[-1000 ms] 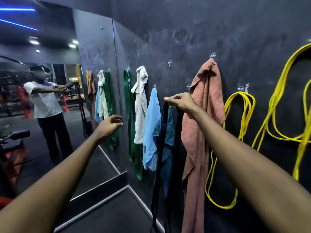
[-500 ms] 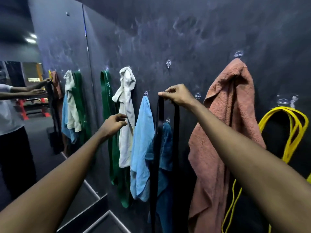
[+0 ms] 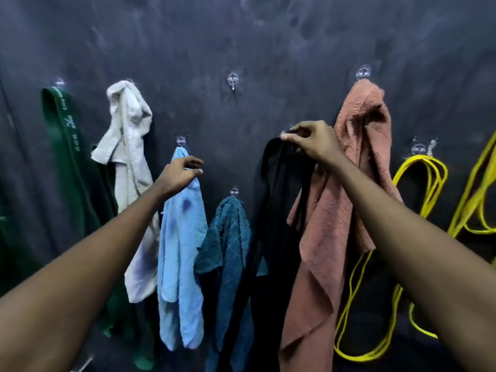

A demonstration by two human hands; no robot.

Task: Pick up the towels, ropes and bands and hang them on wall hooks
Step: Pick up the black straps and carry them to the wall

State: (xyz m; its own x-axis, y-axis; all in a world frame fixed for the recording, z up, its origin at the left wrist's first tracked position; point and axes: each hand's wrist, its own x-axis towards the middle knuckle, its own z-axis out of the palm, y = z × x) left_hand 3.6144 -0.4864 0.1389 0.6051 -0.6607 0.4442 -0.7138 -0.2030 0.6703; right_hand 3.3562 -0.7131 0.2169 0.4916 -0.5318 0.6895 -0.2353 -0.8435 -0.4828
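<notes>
My right hand (image 3: pixel 312 142) pinches the top of a black band (image 3: pixel 276 210) against the dark wall, beside the pink towel (image 3: pixel 338 216); any hook under my fingers is hidden. The band hangs down in a long loop. My left hand (image 3: pixel 181 174) hovers in front of the light blue towel (image 3: pixel 182 251), fingers curled and holding nothing. One bare clear hook (image 3: pixel 233 81) sits high on the wall between my hands. A teal towel (image 3: pixel 229 242) hangs on a lower hook.
A green band (image 3: pixel 68 146) and a white towel (image 3: pixel 128 146) hang at the left. Yellow ropes (image 3: pixel 426 183) hang from hooks at the right. All hooks are fixed to a dark wall (image 3: pixel 268 36) close in front of me.
The view swung right and closer to the wall; the mirror left the frame. My right hand carried the black band's top rightward, next to the pink towel. My left hand shifted before the light blue towel.
</notes>
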